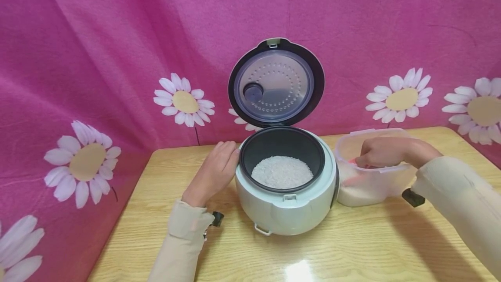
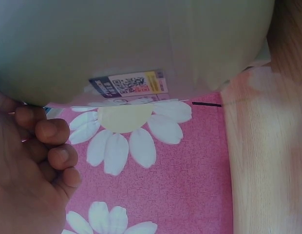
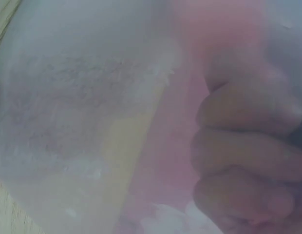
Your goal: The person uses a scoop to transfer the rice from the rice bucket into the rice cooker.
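Note:
A white rice cooker (image 1: 287, 212) stands on the table with its lid (image 1: 274, 86) raised and uncooked rice (image 1: 282, 172) in its dark inner pot (image 1: 258, 149). My left hand (image 1: 215, 169) grips the cooker's left upper edge; in the left wrist view its fingers (image 2: 56, 131) are curled against the cooker's side. To the right of the cooker, my right hand (image 1: 383, 151) reaches into a translucent plastic container (image 1: 391, 184) with rice at its bottom. Its curled fingers (image 3: 243, 151) hold a pink scoop (image 1: 354, 162), mostly hidden by the hand and the cloudy wall.
The container stands close against the cooker's right side. Behind the wooden table (image 1: 156, 229), a pink cloth (image 1: 195, 34) with white daisies hangs along the back and left. Dark strap pieces (image 1: 412, 197) show at both sleeves.

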Action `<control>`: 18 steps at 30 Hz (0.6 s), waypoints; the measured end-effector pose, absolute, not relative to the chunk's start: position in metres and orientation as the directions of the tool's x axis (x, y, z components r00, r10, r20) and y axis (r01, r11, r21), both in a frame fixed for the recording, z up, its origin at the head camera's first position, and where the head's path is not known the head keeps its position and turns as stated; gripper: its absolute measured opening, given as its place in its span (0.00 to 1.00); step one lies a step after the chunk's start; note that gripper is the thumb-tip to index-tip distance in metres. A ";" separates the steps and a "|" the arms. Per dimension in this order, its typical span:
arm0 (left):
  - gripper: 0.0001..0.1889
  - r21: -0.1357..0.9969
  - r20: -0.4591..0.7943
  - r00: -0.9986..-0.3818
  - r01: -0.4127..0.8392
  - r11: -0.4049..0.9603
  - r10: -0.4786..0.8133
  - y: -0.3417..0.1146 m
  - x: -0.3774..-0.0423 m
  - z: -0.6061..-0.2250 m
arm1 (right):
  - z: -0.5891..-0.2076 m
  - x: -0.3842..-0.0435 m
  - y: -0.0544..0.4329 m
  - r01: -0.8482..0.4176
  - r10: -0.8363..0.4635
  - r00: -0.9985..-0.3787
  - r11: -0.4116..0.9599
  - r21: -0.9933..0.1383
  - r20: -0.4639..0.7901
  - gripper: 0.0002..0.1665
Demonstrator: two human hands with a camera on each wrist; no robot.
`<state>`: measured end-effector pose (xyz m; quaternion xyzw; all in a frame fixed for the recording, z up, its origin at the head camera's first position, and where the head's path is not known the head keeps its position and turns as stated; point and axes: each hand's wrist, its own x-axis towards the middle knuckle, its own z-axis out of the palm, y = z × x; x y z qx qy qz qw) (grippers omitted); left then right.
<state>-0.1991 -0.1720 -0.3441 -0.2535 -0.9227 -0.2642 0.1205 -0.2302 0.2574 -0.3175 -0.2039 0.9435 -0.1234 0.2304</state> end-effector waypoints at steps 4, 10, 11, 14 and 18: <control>0.11 0.415 0.365 -0.837 0.539 0.733 0.408 -0.172 -0.199 -0.344 | -0.318 -0.231 0.257 -0.304 -0.415 -0.823 0.898 -0.317 -0.388 0.23; 0.11 0.416 0.370 -0.835 0.542 0.730 0.409 -0.172 -0.200 -0.344 | -0.318 -0.230 0.256 -0.280 -0.386 -0.841 0.910 -0.307 -0.378 0.18; 0.11 0.420 0.368 -0.836 0.540 0.729 0.407 -0.172 -0.200 -0.344 | -0.318 -0.230 0.256 -0.282 -0.387 -0.843 0.909 -0.306 -0.374 0.18; 0.11 0.431 0.361 -0.842 0.533 0.729 0.402 -0.173 -0.200 -0.344 | -0.318 -0.229 0.257 -0.287 -0.389 -0.845 0.909 -0.303 -0.366 0.17; 0.11 0.432 0.361 -0.843 0.530 0.730 0.399 -0.172 -0.199 -0.345 | -0.319 -0.230 0.257 -0.278 -0.386 -0.838 0.910 -0.308 -0.385 0.19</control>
